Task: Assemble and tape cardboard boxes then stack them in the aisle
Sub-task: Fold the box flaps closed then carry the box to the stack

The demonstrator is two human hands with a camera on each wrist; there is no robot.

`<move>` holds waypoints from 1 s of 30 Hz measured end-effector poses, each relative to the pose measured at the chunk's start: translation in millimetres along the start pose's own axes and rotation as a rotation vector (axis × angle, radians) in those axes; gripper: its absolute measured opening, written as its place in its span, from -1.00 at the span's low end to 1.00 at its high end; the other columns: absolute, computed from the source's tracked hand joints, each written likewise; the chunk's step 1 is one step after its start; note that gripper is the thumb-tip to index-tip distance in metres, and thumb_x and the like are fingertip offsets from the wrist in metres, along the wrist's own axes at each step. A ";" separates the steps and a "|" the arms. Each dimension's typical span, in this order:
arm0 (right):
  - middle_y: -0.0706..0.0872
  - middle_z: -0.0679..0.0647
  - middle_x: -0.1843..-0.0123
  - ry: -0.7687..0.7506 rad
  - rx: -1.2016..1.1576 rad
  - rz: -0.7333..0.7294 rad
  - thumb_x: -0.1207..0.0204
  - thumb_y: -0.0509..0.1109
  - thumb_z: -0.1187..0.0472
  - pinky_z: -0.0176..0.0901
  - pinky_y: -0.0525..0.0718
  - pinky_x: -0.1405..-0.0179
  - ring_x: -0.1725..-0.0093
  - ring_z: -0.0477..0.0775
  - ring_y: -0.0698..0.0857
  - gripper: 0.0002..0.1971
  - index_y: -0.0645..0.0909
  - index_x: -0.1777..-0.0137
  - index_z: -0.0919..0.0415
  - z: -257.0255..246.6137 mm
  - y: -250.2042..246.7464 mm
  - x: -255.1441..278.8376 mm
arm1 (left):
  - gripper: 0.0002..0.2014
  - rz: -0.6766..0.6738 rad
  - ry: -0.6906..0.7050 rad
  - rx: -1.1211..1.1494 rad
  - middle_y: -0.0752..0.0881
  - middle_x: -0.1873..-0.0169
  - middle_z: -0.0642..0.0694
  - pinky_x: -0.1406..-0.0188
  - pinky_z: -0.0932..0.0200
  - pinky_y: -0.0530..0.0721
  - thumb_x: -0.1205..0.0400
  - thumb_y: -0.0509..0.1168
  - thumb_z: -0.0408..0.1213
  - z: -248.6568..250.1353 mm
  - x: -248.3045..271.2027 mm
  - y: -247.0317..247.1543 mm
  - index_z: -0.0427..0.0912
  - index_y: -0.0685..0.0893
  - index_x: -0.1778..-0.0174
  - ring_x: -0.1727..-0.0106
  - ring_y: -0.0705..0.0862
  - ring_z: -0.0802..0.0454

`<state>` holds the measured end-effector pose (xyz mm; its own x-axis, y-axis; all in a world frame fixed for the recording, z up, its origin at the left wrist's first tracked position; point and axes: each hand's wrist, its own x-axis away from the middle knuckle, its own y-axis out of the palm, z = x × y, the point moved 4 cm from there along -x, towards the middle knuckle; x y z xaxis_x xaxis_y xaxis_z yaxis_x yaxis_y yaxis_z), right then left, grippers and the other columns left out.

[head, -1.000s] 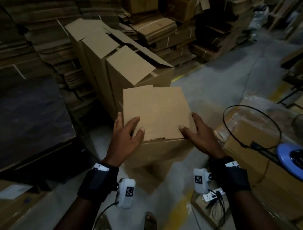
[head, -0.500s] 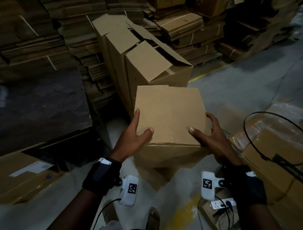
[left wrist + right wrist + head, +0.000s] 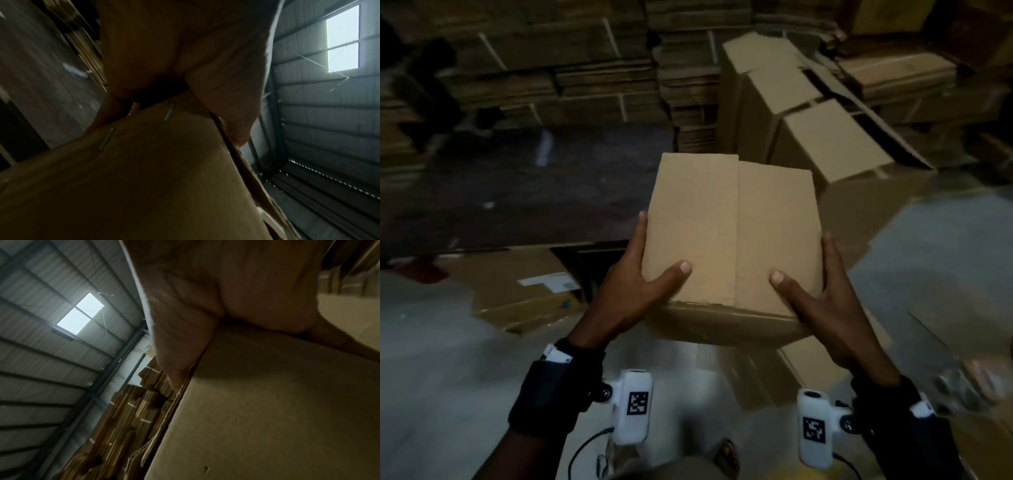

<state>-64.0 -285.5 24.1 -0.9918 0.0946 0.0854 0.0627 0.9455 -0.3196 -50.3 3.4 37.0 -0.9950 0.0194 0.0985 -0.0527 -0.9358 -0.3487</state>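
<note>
A brown cardboard box [image 3: 732, 233] with its top flaps folded shut is carried between both hands at the centre of the head view. My left hand [image 3: 630, 284] grips its near left corner, thumb on the top, fingers along the side. My right hand [image 3: 822, 301] grips the near right corner the same way. In the left wrist view the left hand [image 3: 185, 48] wraps over the edge of the stapled box [image 3: 144, 178]. The right wrist view has the right hand [image 3: 226, 288] against the box [image 3: 267, 402].
A row of assembled boxes with raised flaps [image 3: 825, 137] stands at the back right. Strapped stacks of flat cardboard [image 3: 585, 68] fill the background. A dark board [image 3: 517, 198] lies at the left, with flat cartons [image 3: 524, 291] on the grey floor [image 3: 448, 377].
I have turned to the left with the box in both hands; the row of open-flapped boxes has slid to the right of the view. Both grips are unchanged.
</note>
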 end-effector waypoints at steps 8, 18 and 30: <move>0.27 -0.38 -0.48 -0.065 0.015 -0.188 -0.49 0.59 -0.07 -0.20 0.39 -0.40 -0.46 -0.25 0.37 0.08 -0.12 -0.80 -0.23 -62.8 176.4 -35.2 | 0.08 0.235 -0.043 0.040 0.41 -0.56 0.29 -0.51 -0.09 0.56 -0.49 0.50 0.28 -75.0 13.5 -161.8 0.39 -0.14 -0.73 -0.48 0.53 0.21; 0.44 -0.33 -0.50 -0.169 -0.025 -0.332 -0.46 0.64 0.00 -0.31 0.49 -0.47 -0.24 -0.71 0.46 0.09 -0.05 -0.81 -0.11 -96.0 391.0 -74.7 | 0.06 0.481 -0.101 0.130 0.49 -0.45 0.35 -0.42 0.23 0.57 -0.51 0.54 0.14 -168.4 16.3 -323.1 0.25 -0.05 -0.78 -0.47 0.54 0.26; 0.55 -0.45 -0.41 -0.242 0.015 -0.397 -0.39 0.61 -0.23 -0.44 0.53 -0.25 -0.28 -0.62 0.53 0.10 -0.03 -0.79 -0.20 -145.9 556.9 -165.9 | 0.02 0.522 -0.127 0.097 0.48 -0.52 0.23 -0.46 0.05 0.58 -0.52 0.52 0.17 -234.2 -70.8 -480.0 0.36 -0.03 -0.75 -0.47 0.54 0.23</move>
<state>151.7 270.8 -30.4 -0.9363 -0.3508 -0.0179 -0.3270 0.8892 -0.3200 25.4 533.6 -20.9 -0.8682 -0.4938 0.0492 0.4598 -0.8377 -0.2948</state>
